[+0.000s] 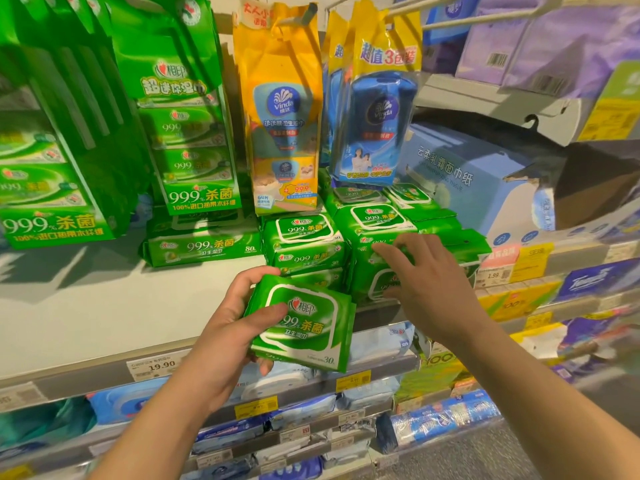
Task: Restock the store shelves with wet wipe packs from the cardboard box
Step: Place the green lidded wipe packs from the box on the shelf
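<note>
Restock partly done, by my read: green wipe stacks (304,244) already sit at the right of the shelf (86,306), bare white space to their left. Left hand (228,327) grips one green wipe pack (304,323), thumb on top, fingers curled underneath, held just in front of the shelf edge. Right hand (426,275) is spread, fingers straight, touching the right stack (374,230). Cardboard box not in view, so remaining packs unknown. Hanging yellow bags (284,109) hold other wipes.

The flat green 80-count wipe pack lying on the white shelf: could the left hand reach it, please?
Probably not freely: the left hand holds a green 30-count wipe pack, though nothing blocks the way to the flat green 80-count wipe pack.
</note>
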Demonstrator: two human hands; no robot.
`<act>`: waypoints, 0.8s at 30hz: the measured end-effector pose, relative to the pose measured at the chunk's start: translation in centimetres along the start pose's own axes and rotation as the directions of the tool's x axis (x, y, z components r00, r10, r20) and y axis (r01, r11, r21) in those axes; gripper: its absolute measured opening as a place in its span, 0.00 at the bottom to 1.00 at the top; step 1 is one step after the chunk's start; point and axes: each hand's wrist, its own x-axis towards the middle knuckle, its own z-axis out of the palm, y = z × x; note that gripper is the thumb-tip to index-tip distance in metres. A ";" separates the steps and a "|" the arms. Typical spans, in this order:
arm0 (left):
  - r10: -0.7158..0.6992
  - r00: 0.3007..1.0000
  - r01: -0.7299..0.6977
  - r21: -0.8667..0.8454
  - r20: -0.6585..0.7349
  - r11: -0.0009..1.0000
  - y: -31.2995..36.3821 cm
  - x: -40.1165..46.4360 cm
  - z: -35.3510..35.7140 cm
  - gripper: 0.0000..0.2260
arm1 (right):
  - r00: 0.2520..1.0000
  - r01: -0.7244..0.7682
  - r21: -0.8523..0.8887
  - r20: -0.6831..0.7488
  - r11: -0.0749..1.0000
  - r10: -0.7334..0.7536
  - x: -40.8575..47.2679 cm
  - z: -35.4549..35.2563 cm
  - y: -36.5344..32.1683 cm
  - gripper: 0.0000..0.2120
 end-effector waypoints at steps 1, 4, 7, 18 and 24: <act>-0.007 1.000 0.007 -0.001 -0.004 1.000 -0.1 0.0 -0.1 0.21 | 1.000 -0.014 0.019 0.005 1.000 0.013 -0.2 0.2 -0.3 0.36; -0.010 1.000 0.010 0.001 -0.009 1.000 -0.3 -0.1 -0.2 0.23 | 0.999 -0.026 0.067 0.033 0.997 0.024 -0.8 0.5 -0.5 0.35; 0.014 1.000 -0.014 0.018 -0.004 1.000 -0.2 -0.2 0.0 0.26 | 0.995 -0.049 0.182 0.093 0.982 0.033 -0.6 -0.5 -0.4 0.31; 0.322 0.945 -0.323 -0.001 -0.061 0.947 0.5 1.3 2.2 0.42 | 0.911 -0.129 0.701 0.364 0.701 -0.197 3.8 -6.3 -5.0 0.36; 0.412 0.895 -0.337 0.343 -0.173 0.877 -0.3 1.0 0.9 0.37 | 0.954 0.047 0.674 0.189 0.738 -0.233 4.9 -5.0 -5.2 0.35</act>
